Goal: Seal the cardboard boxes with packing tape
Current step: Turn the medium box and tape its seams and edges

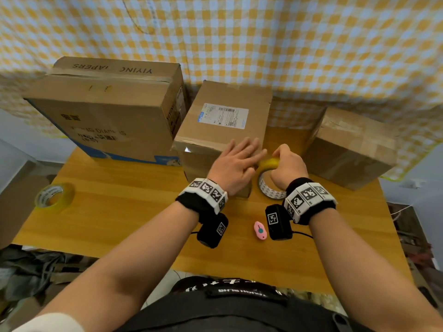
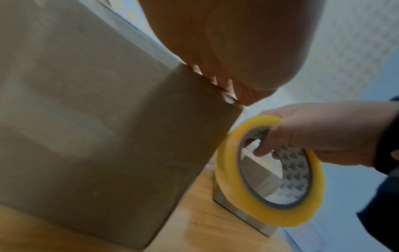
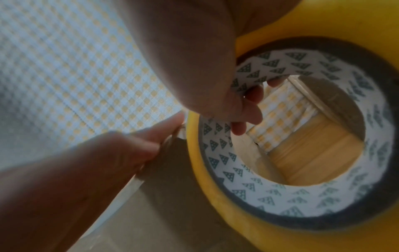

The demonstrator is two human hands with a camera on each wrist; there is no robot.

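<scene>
Yellow tape roll (image 1: 271, 164) gripped by right hand (image 1: 288, 166) at box's (image 1: 223, 130) 3 o'clock; left hand (image 1: 236, 164) flat, fingers straight, on top. Best keep tape taut, pressing behind.

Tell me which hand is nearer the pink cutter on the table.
Right, narrowly. The right hand grips the tape roll just beyond and right of the pink cutter. The left hand lies flat on the middle box, farther off to the cutter's left.

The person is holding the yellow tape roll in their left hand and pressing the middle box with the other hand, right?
Not quite. The head view shows the right hand holding the yellow tape roll, fingers hooked through its core. The left hand lies flat, pressing on the middle box.
</scene>
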